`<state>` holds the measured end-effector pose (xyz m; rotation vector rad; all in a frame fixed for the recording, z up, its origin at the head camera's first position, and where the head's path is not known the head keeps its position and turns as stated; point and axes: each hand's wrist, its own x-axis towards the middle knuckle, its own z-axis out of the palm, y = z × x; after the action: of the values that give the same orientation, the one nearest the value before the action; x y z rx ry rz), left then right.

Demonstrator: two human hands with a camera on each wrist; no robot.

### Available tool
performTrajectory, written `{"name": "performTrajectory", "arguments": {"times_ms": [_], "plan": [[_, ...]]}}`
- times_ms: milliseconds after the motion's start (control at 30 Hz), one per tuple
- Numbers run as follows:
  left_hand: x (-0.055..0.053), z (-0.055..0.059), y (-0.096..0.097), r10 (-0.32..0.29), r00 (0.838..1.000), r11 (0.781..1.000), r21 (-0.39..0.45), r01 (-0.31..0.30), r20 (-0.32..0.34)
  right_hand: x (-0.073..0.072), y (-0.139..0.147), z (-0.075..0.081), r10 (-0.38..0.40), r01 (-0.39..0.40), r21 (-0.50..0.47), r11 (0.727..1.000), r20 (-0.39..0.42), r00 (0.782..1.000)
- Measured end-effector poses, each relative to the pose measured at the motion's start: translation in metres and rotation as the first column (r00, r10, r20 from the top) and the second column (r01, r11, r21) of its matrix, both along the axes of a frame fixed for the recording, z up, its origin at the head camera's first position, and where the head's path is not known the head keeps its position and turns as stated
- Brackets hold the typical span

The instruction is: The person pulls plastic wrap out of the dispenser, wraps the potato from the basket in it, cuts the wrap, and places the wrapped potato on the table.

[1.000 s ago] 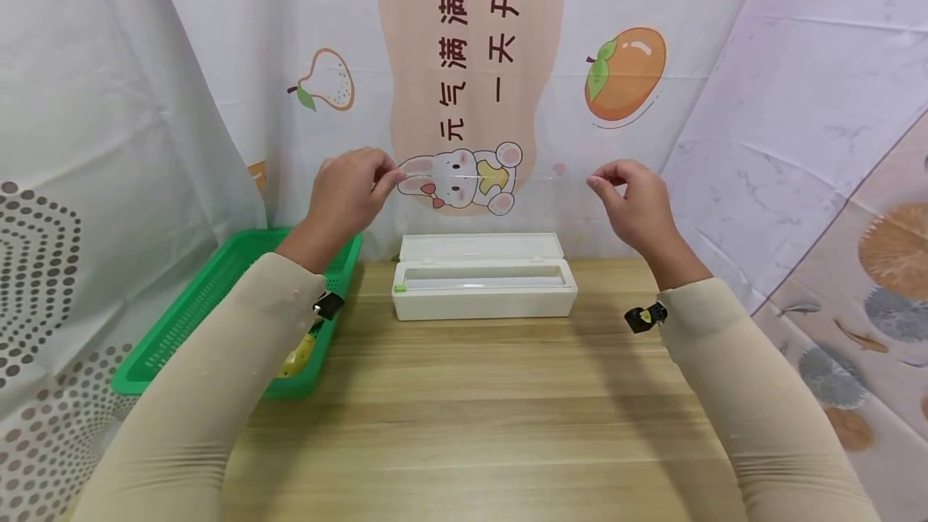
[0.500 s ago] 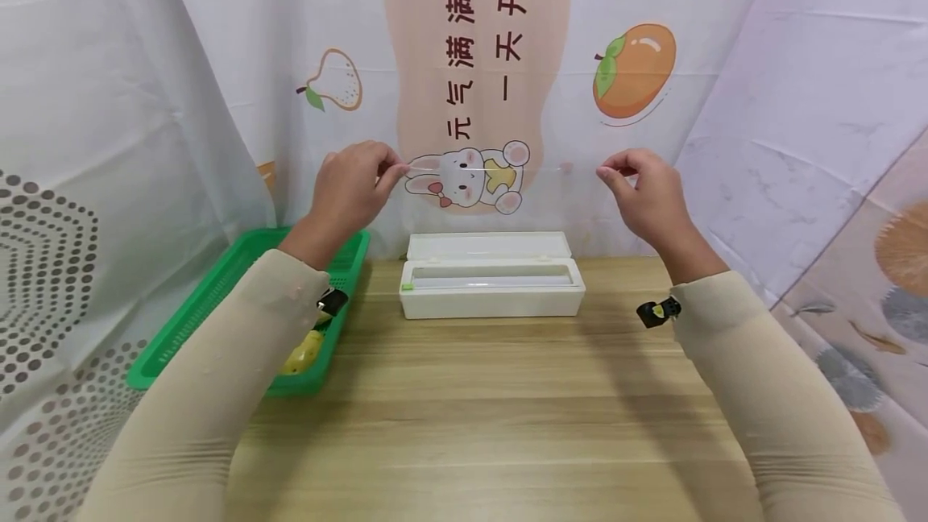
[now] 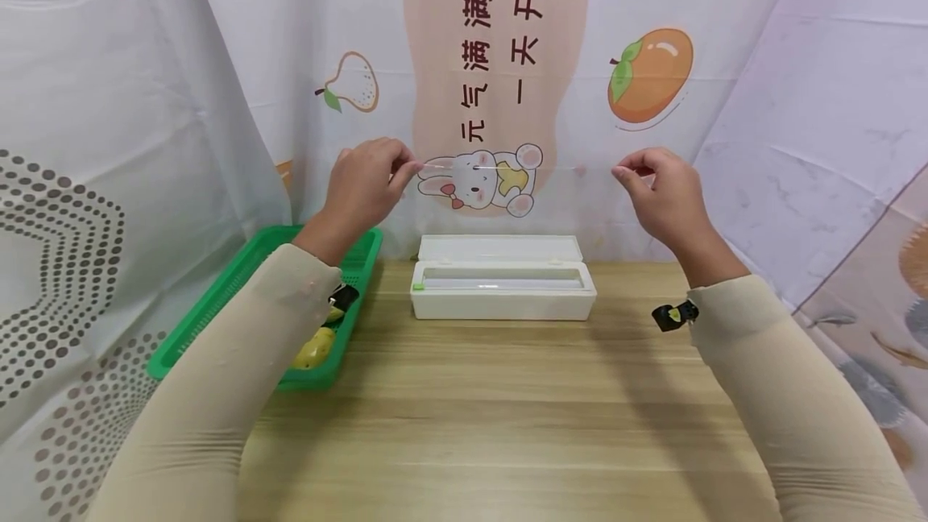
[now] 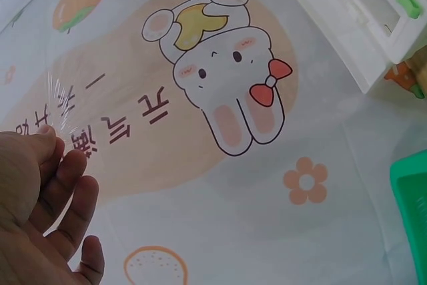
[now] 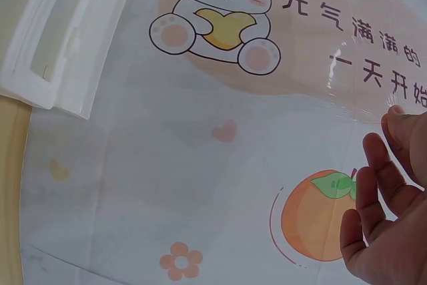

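A sheet of clear cling film (image 3: 500,168) stretches between my two hands, its edge a thin bright line in the head view. My left hand (image 3: 368,184) pinches one end between thumb and forefinger; wrinkles in the film (image 4: 61,101) fan out from that grip in the left wrist view. At the other end, my right hand (image 3: 663,192) pinches the film (image 5: 353,91) likewise, with its other fingers loosely bent. Below and behind the hands sits a white cling film dispenser box (image 3: 503,306), lid raised, with a roll (image 3: 500,283) inside and a small green slider (image 3: 417,287) at its left.
To the left a green plastic basket (image 3: 217,280) stands on the wooden table (image 3: 493,401), partly behind my left forearm. Something yellow (image 3: 316,349) lies in it. A printed curtain (image 3: 565,103) hangs right behind the box, and more curtains close off both sides.
The head view has turned a little left, so everything sits farther right. Both hands have risen slightly relative to the box, still holding the film stretched between them.
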<state>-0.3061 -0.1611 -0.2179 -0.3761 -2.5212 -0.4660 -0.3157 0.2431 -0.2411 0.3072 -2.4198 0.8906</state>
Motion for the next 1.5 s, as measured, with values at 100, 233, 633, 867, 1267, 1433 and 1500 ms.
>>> {"name": "performTrajectory", "arguments": {"times_ms": [100, 233, 633, 867, 1267, 1433, 1500], "plan": [[0.001, 0.000, 0.001, 0.000, 1.000, 1.000, -0.005, 0.000, 0.000, 0.001, 0.001, 0.000, -0.004, 0.004, 0.002, 1.000, 0.003, 1.000], [0.002, 0.000, 0.001, 0.002, 1.000, 1.000, -0.011, -0.002, -0.003, 0.001, 0.001, 0.000, -0.009, 0.009, 0.009, 1.000, 0.005, 1.000], [0.004, 0.008, -0.006, -0.009, 0.999, 0.999, -0.037, 0.007, -0.045, 0.001, -0.004, 0.006, 0.005, -0.005, -0.001, 1.000, -0.048, 0.999], [0.009, 0.014, -0.010, -0.020, 0.999, 0.999, -0.031, 0.019, -0.046, 0.002, -0.007, 0.010, 0.020, -0.020, -0.003, 1.000, -0.050, 0.999], [0.012, 0.021, -0.006, -0.044, 0.996, 0.999, -0.008, 0.044, -0.072, 0.009, -0.004, 0.019, -0.005, 0.006, 0.005, 1.000, -0.046, 0.999], [0.012, 0.024, -0.003, -0.044, 0.995, 0.999, -0.011, 0.043, -0.085, 0.014, -0.003, 0.022, -0.007, 0.007, 0.002, 1.000, -0.041, 0.999], [0.013, 0.025, -0.003, -0.047, 0.995, 0.999, -0.010, 0.046, -0.089, 0.016, -0.002, 0.023, -0.012, 0.013, 0.010, 1.000, -0.040, 0.999]]}}
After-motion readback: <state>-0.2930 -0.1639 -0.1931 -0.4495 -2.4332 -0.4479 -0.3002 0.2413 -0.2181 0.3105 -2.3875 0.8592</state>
